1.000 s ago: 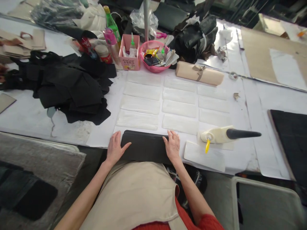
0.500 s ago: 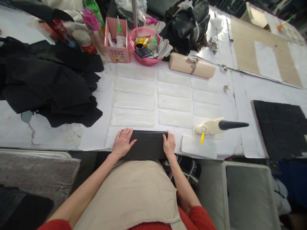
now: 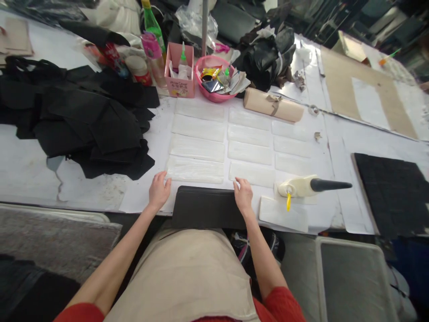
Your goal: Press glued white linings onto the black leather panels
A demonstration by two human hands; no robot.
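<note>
A stack of black rectangular sheets [image 3: 204, 208] lies at the table's front edge, its near side overhanging toward my apron. To its left, my left hand [image 3: 160, 190] hovers apart from the stack, fingers loosely bent and holding nothing. Over the stack's right end is my right hand [image 3: 243, 194], fingers slightly curled and apart; whether it touches the sheets I cannot tell. Just beyond the stack, rows of translucent whitish strips [image 3: 196, 170] lie on white paper. Right of my right hand rests a cream glue bottle [image 3: 298, 185] with a yellow nozzle and black end, near a whitish pad [image 3: 283, 214].
A heap of black pieces [image 3: 90, 120] covers the left side. A pink box [image 3: 180, 85], pink basket [image 3: 214, 96] and tied beige roll [image 3: 273, 105] stand at the back. A black panel [image 3: 392, 192] lies far right; a grey bin [image 3: 351, 277] sits below the edge.
My left hand has let go of the stack's left end and moved off to the left. My right hand's fingers have loosened at the right end. The view has shifted a little.
</note>
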